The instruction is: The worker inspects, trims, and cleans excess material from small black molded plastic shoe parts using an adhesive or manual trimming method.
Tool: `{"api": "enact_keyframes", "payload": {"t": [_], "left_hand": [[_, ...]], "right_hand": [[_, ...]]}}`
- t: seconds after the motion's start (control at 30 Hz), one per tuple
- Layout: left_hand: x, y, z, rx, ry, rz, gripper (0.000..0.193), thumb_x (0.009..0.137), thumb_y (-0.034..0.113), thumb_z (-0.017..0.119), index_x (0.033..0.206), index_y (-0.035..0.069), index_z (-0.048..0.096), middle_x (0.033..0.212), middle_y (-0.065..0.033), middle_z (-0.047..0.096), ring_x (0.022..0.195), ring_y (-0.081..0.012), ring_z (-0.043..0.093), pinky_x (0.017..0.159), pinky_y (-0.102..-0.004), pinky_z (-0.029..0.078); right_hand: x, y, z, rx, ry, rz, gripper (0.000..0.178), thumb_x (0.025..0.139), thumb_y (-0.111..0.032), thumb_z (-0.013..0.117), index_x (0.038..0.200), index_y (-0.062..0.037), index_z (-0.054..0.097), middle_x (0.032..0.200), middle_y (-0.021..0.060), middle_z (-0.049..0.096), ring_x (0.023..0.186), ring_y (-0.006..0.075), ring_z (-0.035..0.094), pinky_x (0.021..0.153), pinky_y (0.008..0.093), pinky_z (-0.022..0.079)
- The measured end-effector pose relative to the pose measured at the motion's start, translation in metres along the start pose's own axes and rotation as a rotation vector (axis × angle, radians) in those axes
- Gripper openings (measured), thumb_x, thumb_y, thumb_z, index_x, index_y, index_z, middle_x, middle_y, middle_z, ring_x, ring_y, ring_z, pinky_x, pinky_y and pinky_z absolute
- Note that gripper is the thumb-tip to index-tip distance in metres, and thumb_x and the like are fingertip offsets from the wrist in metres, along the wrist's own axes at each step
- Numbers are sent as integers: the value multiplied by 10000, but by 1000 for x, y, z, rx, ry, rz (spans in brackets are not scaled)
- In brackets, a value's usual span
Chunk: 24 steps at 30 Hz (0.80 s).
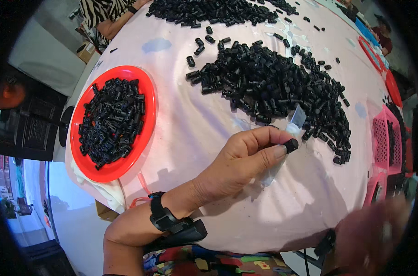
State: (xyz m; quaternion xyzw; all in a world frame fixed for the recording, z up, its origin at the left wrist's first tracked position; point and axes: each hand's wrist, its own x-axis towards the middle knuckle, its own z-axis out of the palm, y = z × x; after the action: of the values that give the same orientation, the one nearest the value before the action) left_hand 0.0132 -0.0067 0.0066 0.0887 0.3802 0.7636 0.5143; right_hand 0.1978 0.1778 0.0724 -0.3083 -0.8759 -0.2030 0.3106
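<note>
Now, the left grip (236, 158) is pinching one black cylinder (292, 146) between thumb and forefinger over the counter (181, 133), its long axis slanting, its visible end pointing up and right; one red plate (150, 119) of similar pieces is sitting leftward, two black heaps (269, 83) are spreading beyond, and the right grip (374, 234) is blurring, its state unclear.

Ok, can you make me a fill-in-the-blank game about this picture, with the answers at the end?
1. The left hand pinches a small black cylindrical part between its index finger and its ____.
2. The round red plate full of black parts is on the picture's ____ side.
3. The person's blurred hand is the ____ one.
4. The perforated plastic basket near the edge is coloured ____.

Missing words: thumb; left; right; pink.
</note>
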Motion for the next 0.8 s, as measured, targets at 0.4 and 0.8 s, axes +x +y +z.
{"api": "enact_keyframes", "payload": {"t": [0.4,0.8], "left_hand": [[2,0,-1,95,48,51,283,934,151,540,1178,7,550,1168,-112,601,901,-182,636,810,-313,519],[1,-1,-9,129,26,9,277,935,150,538,1167,0,556,1143,-96,618,897,-136,623,833,-278,509]], "right_hand": [[-18,40,-26,-140,-142,-28,340,871,-231,501,1078,35,550,1215,220,509,1106,320,513,940,388,403],[-5,33,-24,-184,-173,-173,364,857,-250,514,1078,37,549,1171,223,519,1071,328,523,916,396,412]]}}
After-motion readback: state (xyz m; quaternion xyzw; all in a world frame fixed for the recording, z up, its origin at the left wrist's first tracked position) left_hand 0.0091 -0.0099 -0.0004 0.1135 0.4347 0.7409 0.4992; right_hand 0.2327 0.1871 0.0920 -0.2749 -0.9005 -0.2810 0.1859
